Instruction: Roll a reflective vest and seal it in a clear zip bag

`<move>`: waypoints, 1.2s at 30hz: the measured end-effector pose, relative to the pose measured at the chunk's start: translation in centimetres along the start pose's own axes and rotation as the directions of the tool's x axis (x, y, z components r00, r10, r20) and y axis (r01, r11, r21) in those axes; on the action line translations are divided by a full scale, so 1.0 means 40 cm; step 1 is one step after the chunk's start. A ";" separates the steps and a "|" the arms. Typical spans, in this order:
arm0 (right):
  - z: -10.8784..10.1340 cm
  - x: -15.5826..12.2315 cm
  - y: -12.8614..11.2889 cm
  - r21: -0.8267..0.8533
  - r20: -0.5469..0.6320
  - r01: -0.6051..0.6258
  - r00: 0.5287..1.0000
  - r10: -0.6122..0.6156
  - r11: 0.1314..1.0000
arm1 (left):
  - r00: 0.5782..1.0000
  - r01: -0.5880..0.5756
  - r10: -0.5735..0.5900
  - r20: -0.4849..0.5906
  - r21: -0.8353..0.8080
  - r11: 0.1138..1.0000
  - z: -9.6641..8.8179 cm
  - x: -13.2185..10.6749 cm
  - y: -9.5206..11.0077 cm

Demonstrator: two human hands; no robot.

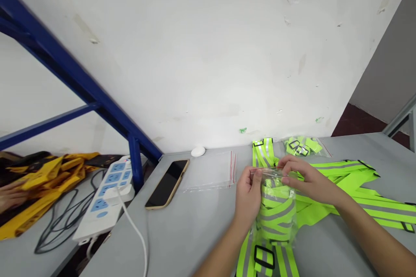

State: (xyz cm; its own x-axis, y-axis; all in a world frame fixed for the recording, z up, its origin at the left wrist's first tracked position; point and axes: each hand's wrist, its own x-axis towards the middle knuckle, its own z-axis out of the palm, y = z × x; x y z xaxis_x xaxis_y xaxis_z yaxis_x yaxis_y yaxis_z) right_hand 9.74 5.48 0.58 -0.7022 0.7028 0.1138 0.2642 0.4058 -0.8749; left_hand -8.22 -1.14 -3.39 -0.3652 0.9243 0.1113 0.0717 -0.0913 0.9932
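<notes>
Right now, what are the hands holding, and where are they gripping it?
A clear plastic bag stuffed with folded neon-green reflective straps. The left hand and the right hand both pinch its top edge, one at each end.

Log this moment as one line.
bag: clear, holds folded reflective strap | left hand: pinches bag top | right hand: pinches bag top | nearby: empty bags, phone

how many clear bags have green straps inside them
2. The front bag is pinched at its top by the left hand and right hand; the back bag lies by the wall. The flat bags beside the phone look empty.
</notes>
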 end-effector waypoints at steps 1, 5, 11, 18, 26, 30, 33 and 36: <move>-0.002 0.001 0.002 0.041 -0.013 -0.008 1.000 0.008 0.999 | 1.000 0.010 -0.010 0.020 0.002 1.000 0.000 0.000 -0.001; -0.020 0.007 0.010 0.096 -0.041 -0.052 0.998 0.056 0.994 | 0.997 0.073 -0.072 0.012 -0.037 0.997 0.003 0.002 -0.005; -0.037 0.013 0.036 0.180 0.005 -0.122 0.992 0.123 0.976 | 0.988 0.142 -0.152 -0.037 -0.194 0.971 -0.002 0.011 -0.003; -0.013 0.018 0.046 0.252 0.056 -0.216 0.976 0.208 0.943 | 0.981 0.099 -0.126 -0.149 -0.176 0.979 -0.012 0.015 -0.007; 0.009 0.015 0.034 0.263 -0.051 -0.074 0.995 0.090 0.962 | 0.988 0.044 -0.067 -0.139 -0.162 0.986 -0.008 0.008 -0.009; 0.014 0.013 0.030 0.196 -0.088 -0.007 0.996 0.025 0.981 | 0.967 -0.228 0.229 -0.107 0.021 0.973 -0.029 0.013 0.010; 0.016 0.009 0.021 0.096 -0.106 0.052 0.994 -0.042 0.994 | 0.885 -0.466 0.436 0.166 0.343 0.816 -0.062 0.027 0.065; 0.019 0.004 0.014 0.005 -0.105 0.113 0.988 -0.112 0.994 | 0.848 -0.497 0.277 0.453 0.494 0.714 -0.083 0.048 0.142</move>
State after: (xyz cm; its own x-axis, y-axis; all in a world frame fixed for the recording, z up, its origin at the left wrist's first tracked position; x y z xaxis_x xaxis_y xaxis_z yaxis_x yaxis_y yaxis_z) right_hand 9.28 5.36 -0.23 -0.6543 0.7101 0.2600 0.1799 0.4800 -0.8586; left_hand -11.60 -1.14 2.57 0.1305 0.9260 0.3543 0.6907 -0.3413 0.6376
